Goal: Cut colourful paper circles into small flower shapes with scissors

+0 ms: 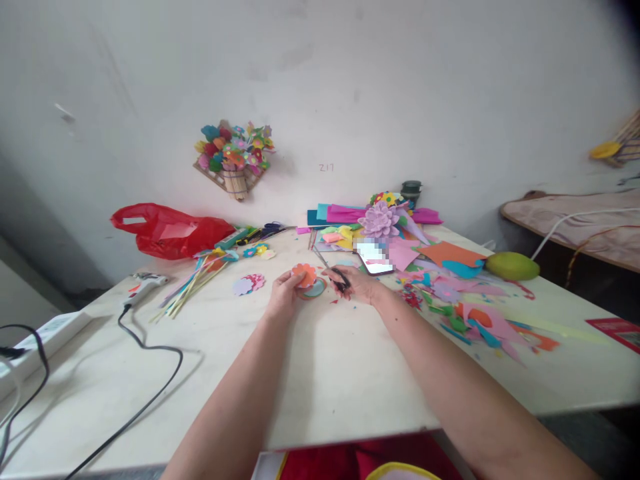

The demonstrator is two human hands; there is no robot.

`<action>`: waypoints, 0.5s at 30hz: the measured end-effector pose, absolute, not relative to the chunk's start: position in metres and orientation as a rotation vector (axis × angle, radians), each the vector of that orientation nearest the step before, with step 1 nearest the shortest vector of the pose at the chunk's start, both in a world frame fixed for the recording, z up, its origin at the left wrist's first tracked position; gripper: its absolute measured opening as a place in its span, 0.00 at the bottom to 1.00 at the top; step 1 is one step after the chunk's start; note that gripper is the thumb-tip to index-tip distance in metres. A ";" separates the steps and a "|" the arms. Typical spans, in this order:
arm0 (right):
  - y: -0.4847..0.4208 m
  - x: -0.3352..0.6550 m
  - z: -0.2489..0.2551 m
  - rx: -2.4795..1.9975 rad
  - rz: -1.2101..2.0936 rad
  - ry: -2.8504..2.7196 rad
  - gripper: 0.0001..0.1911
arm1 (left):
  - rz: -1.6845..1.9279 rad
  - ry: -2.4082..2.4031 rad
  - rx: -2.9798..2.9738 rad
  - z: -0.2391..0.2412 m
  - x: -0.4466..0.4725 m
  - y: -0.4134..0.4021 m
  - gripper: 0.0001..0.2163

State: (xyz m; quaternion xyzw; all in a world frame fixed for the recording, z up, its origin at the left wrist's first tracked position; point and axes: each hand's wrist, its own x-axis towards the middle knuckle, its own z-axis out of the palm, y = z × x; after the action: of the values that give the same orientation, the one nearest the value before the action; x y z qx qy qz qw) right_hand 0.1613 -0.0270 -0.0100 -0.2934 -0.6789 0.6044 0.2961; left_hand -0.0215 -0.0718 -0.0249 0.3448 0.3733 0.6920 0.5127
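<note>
Between thumb and fingers, my left hand (284, 291) grips an orange flower cutout (304, 275) with a scalloped edge. My right hand (356, 285) is closed around the dark handles of a pair of scissors (341, 279); their blades point up and to the left, a little right of the cutout. Below the cutout lies a roll of tape (316, 289), partly covered by it. Left of my left hand, lilac and pink scalloped cutouts (244, 285) lie flat on the table. Small scraps are scattered beneath the scissors.
A phone (374, 257) lies beyond my right hand. Coloured scraps (487, 323) spread across the right side, near a green oval object (513, 265). At left are a red plastic bag (173, 232), thin sticks (197, 287), a corded glue gun (147, 288) and a power strip (47, 343).
</note>
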 end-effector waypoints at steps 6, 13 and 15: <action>-0.029 0.166 -0.007 -0.801 1.619 -1.892 0.19 | 1.673 0.884 0.825 -0.025 -0.023 -0.072 0.12; -0.030 0.171 -0.005 -0.737 1.639 -2.050 0.20 | 1.672 0.883 0.830 -0.025 -0.024 -0.072 0.13; -0.028 0.171 -0.008 -0.738 1.631 -2.070 0.20 | 1.663 0.883 0.853 -0.025 -0.024 -0.072 0.12</action>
State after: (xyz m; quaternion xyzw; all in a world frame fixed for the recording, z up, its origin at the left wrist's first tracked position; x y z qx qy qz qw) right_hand 0.1714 -0.0282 -0.0077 -0.2642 -0.7409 0.5839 0.2009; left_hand -0.0238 -0.0722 -0.0250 0.3546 0.3669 0.6913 0.5117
